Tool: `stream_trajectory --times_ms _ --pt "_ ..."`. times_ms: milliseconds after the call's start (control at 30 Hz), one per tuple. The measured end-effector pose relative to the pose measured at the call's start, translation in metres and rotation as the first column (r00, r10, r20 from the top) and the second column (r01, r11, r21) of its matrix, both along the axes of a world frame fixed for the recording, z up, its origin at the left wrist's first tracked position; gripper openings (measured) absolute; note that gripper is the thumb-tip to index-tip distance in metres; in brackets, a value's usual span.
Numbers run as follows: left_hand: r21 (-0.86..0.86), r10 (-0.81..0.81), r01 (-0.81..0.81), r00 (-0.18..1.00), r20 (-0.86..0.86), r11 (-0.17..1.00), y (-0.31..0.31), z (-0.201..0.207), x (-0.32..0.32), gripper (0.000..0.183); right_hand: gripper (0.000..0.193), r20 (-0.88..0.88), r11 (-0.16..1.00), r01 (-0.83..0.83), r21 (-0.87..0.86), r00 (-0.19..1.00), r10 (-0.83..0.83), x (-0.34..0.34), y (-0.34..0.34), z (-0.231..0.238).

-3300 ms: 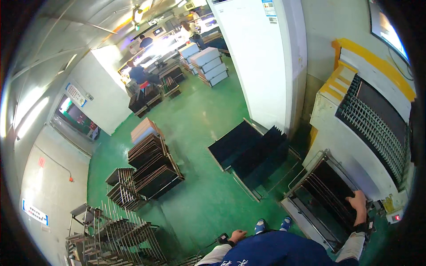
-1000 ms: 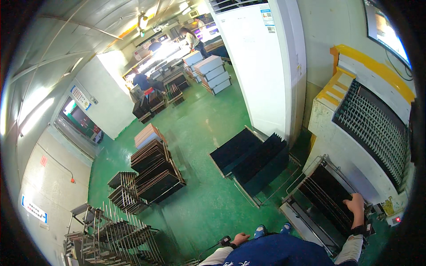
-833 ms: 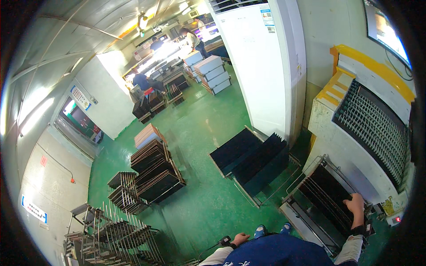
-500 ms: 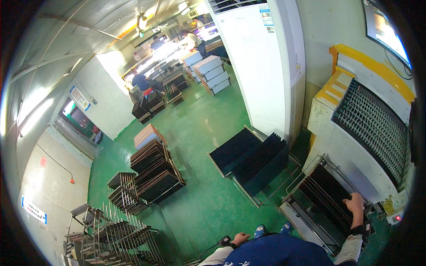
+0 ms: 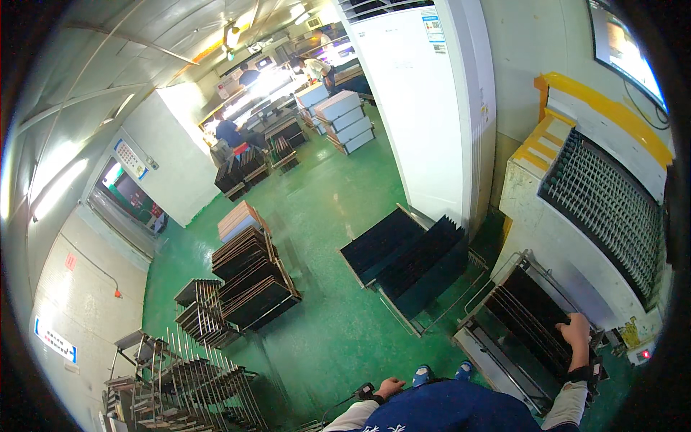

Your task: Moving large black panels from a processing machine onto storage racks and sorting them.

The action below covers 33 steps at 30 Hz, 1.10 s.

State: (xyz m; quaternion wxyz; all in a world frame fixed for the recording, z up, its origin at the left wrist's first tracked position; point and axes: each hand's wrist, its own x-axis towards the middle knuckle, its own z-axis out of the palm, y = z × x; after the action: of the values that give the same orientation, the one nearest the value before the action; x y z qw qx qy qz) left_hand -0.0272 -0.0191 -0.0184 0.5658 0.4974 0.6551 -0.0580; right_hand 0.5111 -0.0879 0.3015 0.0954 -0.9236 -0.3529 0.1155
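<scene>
At the lower right, a wire-framed rack [image 5: 471, 353] holds several upright dark panels [image 5: 529, 306], packed side by side. My right hand [image 5: 574, 331] reaches onto the right end of that row, its fingers bent over the edge of a dark panel. Low beside my body, my left hand [image 5: 391, 387] hangs away from the rack; its fingers are too small and turned to make out, and nothing shows in it. A black device with a cable sits at the left wrist.
Left of my rack stand more dark panels [image 5: 421, 270] in a frame. Further left are other loaded racks [image 5: 259, 295] and bare metal racks [image 5: 194, 389]. A tall white cabinet [image 5: 410, 101] and a machine with a slatted black bed [image 5: 604, 201] flank the right. People work at bright benches behind.
Both my hands stay where they were, and the rack has not moved. In the background, people at the benches have shifted slightly.
</scene>
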Motion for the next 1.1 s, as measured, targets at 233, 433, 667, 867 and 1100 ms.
stream_trajectory --times_ms 233,433,667,867,1100 --pt "-0.008 -0.049 0.049 0.998 -0.033 0.999 0.002 -0.003 -0.002 0.046 0.047 -0.047 0.995 -0.003 -0.096 0.999 -0.001 0.002 0.002 0.001" --pt "-0.043 0.02 -0.02 1.0 -0.019 0.999 0.0 0.001 0.001 0.047 0.047 -0.025 0.996 0.008 -0.088 1.0 -0.01 0.002 0.001 0.0" --pt "0.036 -0.026 0.027 1.0 -0.012 0.999 0.0 -0.012 -0.005 0.05 0.044 -0.052 0.995 -0.007 -0.096 0.999 0.002 -0.005 0.0 0.008" --pt "-0.025 0.02 -0.02 1.0 -0.003 0.999 0.001 0.01 0.007 0.047 0.035 0.01 0.998 -0.067 0.023 0.998 0.066 -0.009 -0.009 -0.002" --pt "0.069 -0.142 0.142 0.99 0.002 0.987 0.005 -0.006 0.007 0.044 0.03 0.071 0.98 -0.08 0.184 0.995 0.068 -0.009 -0.026 0.044"
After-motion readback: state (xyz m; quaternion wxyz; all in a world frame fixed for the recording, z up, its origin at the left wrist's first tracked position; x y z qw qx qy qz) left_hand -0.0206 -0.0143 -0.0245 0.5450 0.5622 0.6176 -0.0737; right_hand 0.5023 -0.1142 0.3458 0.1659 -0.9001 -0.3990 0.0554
